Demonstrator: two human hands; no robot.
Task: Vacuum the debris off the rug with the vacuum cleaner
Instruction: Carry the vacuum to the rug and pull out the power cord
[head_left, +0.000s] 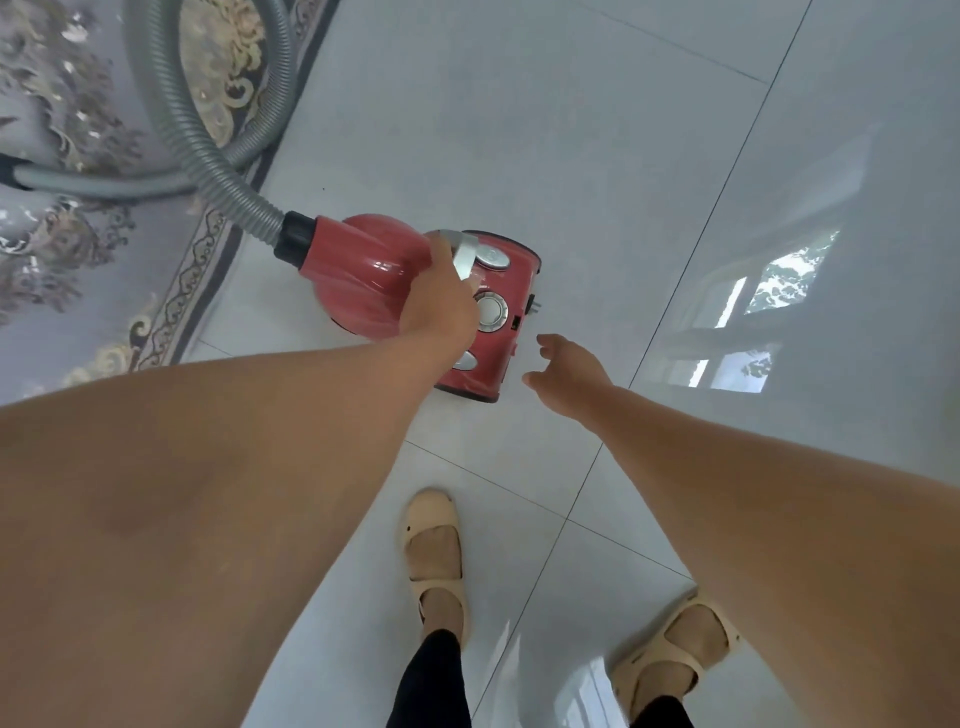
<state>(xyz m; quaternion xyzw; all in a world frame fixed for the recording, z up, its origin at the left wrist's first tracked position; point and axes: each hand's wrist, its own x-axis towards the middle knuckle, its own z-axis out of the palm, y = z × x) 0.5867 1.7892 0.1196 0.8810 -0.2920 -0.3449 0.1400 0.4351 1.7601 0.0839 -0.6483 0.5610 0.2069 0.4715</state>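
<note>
1. Two bare forearms fill the lower part of the view, the left one largest and cut off by the left edge.
2. The left hand (441, 304) lies over the top of the vacuum cleaner (363, 280), its fingers curled round the silver handle (465, 254). The fingertips are hidden behind the hand.
3. The right hand (566, 369) hangs just beside the back end of the vacuum cleaner without touching it, fingers apart, loosely bent and holding nothing.
4. The vacuum cleaner sits on the pale tiled floor (571, 130), near the border of the rug (78, 104) but off it.
5. Its body is glossy red, rounded at the front and squarer at the back, with a round silver dial (491, 310) and silver buttons on top. A small dark plug (532, 305) sticks out at the back.
6. A grey ribbed hose (208, 145) leaves a black collar at the front, loops up over the rug and curves back to the left edge, where its end is cut off.
7. The rug is grey with gold scrollwork. Debris on it cannot be told apart from the pattern.
8. Below, two feet in beige sandals (434, 551) stand on the tiles. The left arm hides part of the vacuum cleaner's near side.
</note>
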